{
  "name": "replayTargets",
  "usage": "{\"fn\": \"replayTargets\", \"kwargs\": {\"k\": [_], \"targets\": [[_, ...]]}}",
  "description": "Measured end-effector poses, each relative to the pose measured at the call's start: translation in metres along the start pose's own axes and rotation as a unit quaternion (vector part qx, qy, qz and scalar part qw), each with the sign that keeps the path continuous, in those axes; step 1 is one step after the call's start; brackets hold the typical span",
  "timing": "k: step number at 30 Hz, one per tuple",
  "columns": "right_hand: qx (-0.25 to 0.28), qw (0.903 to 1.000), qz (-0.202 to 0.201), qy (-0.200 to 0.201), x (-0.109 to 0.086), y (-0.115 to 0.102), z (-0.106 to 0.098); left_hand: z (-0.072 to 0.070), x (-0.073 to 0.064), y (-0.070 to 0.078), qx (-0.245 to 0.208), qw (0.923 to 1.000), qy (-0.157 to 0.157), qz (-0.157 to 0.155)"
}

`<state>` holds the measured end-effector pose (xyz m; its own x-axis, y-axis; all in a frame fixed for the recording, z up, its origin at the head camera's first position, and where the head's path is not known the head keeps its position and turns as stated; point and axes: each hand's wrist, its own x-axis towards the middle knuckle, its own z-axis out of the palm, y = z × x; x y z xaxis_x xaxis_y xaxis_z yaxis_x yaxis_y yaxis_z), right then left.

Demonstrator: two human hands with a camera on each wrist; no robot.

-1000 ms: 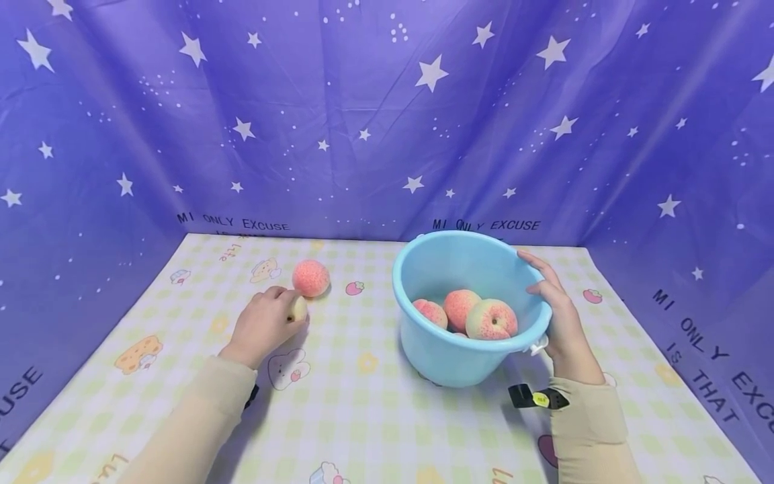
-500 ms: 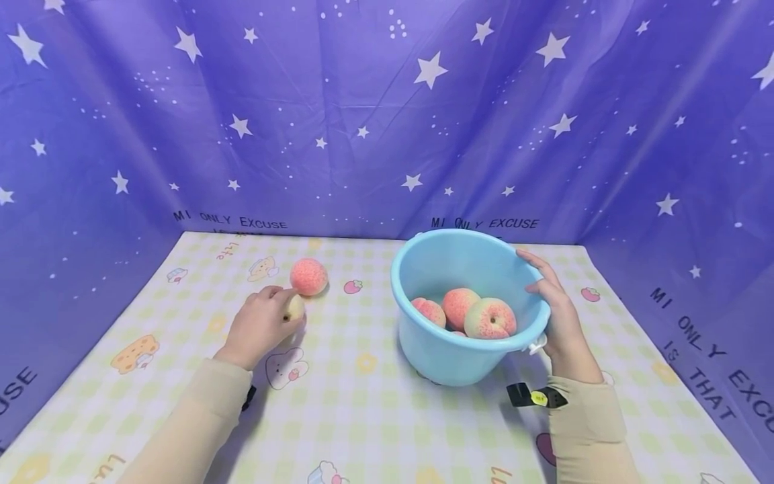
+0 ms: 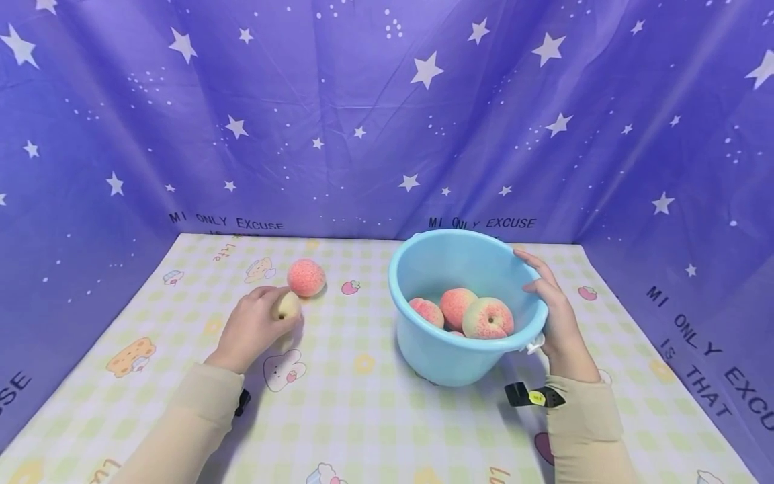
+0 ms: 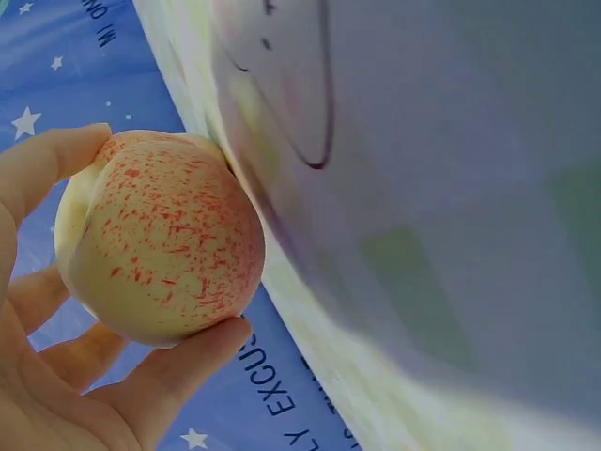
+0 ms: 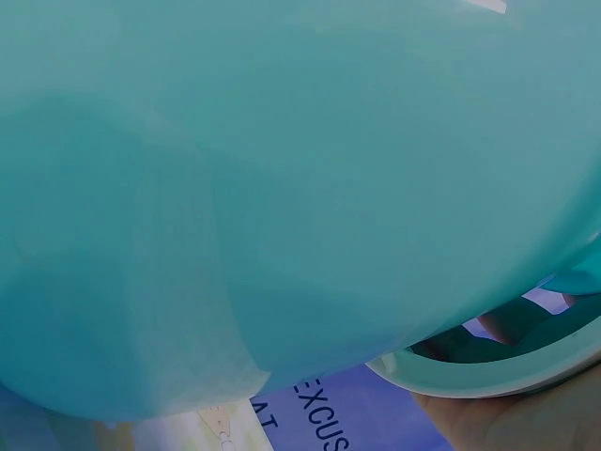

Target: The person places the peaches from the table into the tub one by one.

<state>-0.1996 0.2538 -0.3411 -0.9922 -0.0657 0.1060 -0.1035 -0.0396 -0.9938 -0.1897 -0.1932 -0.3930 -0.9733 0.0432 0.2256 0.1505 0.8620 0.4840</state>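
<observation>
My left hand (image 3: 250, 329) pinches a pale yellow peach with red speckles (image 4: 169, 235) between thumb and fingers. In the head view the hand hides much of that peach (image 3: 289, 307), which is held close over the tablecloth. Just behind it a pinker peach (image 3: 306, 278) rests on the cloth. My right hand (image 3: 562, 329) grips the right rim of a light blue bucket (image 3: 447, 359), fingers hooked over the edge. The bucket's wall (image 5: 282, 188) fills most of the right wrist view. Inside the bucket lie several peaches, a speckled one (image 3: 488, 318) at the front.
A checked tablecloth (image 3: 363, 417) with cartoon prints covers the table. Purple curtains (image 3: 338, 101) with white stars hang behind it and at both sides. A white handle joint (image 3: 533, 344) juts from the bucket's right side, beside my right hand.
My left hand, with the peach in its grip, has shifted slightly left and up off the cloth, showing more of the peach. The right hand and the bucket stay in place.
</observation>
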Motion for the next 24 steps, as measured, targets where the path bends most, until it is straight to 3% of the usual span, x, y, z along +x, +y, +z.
{"fn": "replayTargets", "kwargs": {"k": [13,24], "targets": [[0.006,1.0000,0.001,-0.005,0.001,0.000,0.000,-0.013,-0.001,0.019,-0.023,0.9990,0.028,0.027],[0.011,0.9999,-0.004,-0.008,0.000,0.000,-0.001,-0.022,0.001,0.028,0.000,0.9982,0.046,0.038]]}}
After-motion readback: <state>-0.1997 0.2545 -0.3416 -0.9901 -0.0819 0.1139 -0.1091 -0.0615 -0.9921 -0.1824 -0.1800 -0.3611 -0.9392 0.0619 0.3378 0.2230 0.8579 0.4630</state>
